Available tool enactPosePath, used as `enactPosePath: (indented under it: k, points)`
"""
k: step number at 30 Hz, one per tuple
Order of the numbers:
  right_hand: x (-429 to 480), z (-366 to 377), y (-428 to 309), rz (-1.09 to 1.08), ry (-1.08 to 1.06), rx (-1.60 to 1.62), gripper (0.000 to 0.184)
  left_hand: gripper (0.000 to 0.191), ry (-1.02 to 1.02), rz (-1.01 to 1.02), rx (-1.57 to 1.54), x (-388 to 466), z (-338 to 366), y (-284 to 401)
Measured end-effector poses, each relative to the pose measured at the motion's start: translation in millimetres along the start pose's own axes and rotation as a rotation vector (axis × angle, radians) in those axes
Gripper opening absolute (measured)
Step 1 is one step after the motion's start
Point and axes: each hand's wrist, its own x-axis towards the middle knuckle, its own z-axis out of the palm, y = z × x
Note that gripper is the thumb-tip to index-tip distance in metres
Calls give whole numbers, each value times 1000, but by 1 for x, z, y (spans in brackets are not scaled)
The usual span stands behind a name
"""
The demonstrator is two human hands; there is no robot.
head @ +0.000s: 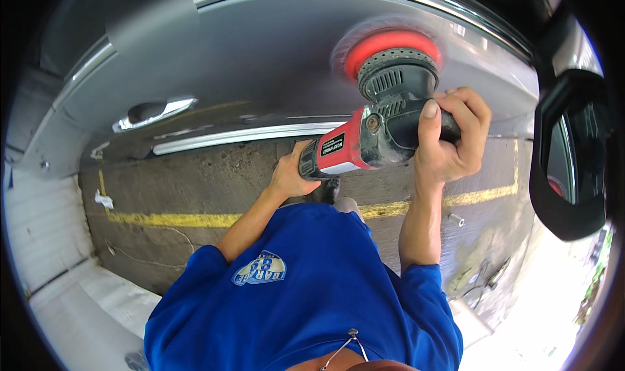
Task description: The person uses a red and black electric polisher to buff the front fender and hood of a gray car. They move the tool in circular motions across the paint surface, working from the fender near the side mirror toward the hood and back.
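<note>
A red and black North Wolf polisher (342, 144) spans the space between my two hands. My left hand (293, 173) wraps round the black rear end of its body. On the front handle by the machine's head, my right hand (459, 136) is closed, thumb on top. The red backing pad (390, 43) carries a pale buffing pad with a blurred rim, which lies against the grey car door panel (273, 53). The pad's contact face is hidden.
To the right juts a black side mirror (561, 156). A chrome door handle (156, 113) is at left, above a bright sill strip (244, 136). Yellow lines (180, 219) mark the concrete floor. A cord (151, 261), a white scrap (103, 200) and a small cylinder (456, 219) lie there.
</note>
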Motion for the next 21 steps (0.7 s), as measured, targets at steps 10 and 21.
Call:
enactPosePath:
  k: [10, 21]
  points:
    - [1, 75, -90, -148, -228, 3, 22, 79, 130, -25, -217, -39, -35, -32]
    - [3, 184, -191, -322, -400, 78, 21, 80, 339, 78, -435, -64, -88, -57]
